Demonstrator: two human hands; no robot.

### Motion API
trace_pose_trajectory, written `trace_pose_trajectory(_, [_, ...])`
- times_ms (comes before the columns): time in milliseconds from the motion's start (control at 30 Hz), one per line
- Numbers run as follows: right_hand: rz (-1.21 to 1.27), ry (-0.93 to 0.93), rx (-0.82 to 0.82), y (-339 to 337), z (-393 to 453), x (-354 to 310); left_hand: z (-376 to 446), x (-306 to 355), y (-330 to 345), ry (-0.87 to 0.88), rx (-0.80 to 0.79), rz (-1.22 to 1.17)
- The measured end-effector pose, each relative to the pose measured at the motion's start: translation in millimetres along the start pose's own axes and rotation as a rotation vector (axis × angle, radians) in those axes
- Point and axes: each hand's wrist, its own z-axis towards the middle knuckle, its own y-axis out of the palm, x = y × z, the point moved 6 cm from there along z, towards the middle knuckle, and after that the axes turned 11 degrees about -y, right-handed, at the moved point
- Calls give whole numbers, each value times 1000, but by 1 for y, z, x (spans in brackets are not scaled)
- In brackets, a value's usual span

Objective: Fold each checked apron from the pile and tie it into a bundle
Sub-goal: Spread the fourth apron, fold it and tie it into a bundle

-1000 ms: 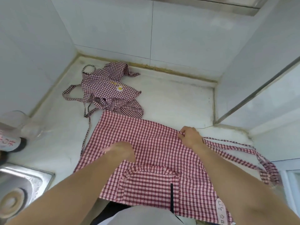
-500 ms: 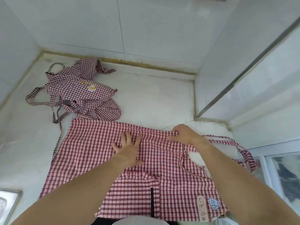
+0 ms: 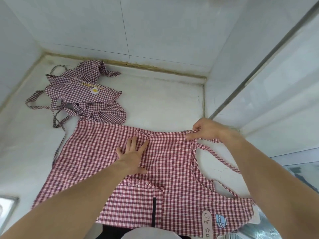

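apron (image 3: 172, 161) on counter (image 3: 155, 104), pile (image 3: 82, 95) behind it, left

Red-and-white checked apron (image 3: 172, 163): soft, crinkled matt cloth. Darker checked apron pile (image 3: 82, 94), far left: thin, rumpled cloth. Countertop (image 3: 164, 100): matt white, stained. Wall tiles (image 3: 155, 31): smooth, glossy

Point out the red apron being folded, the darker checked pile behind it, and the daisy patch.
red apron (image 3: 172, 163): head view, flat middle of the cloth.
checked pile (image 3: 103, 112): head view, its near crumpled fold.
daisy patch (image 3: 94, 90): head view, flower centre on the pile.
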Motion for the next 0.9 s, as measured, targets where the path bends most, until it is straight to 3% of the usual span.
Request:
trace_pose_trajectory(133, [-186, 53, 120, -37, -16, 18, -2, -2, 3, -2, -12, 25])
trace_pose_trajectory(267, [-222, 72, 141, -54, -21, 15, -6, -1, 7, -5, -33, 54])
trace_pose_trajectory(467, [-405, 159, -126, -77, -6, -34, -13, -3, 13, -9, -56, 87])
trace_pose_trajectory(500, [-434, 140, -90, -84, -3, -46, -14, -4, 14, -8, -58, 89])
trace_pose_trajectory(600, [-508, -2, 239, -116, 11, -84, -16, -5, 15, -5, -61, 87])
trace_pose_trajectory(733, [-607, -72, 472, -143, 28, -105, -16, -7, 18, -6, -48, 72])
trace_pose_trajectory(833, [-457, -236, 840, -143, 16, -115, -15, -8, 20, 0, -40, 42])
trace_pose_trajectory(900, [-363, -260, 827, -114, 14, -118, -15, -9, 20, -1, -35, 40])
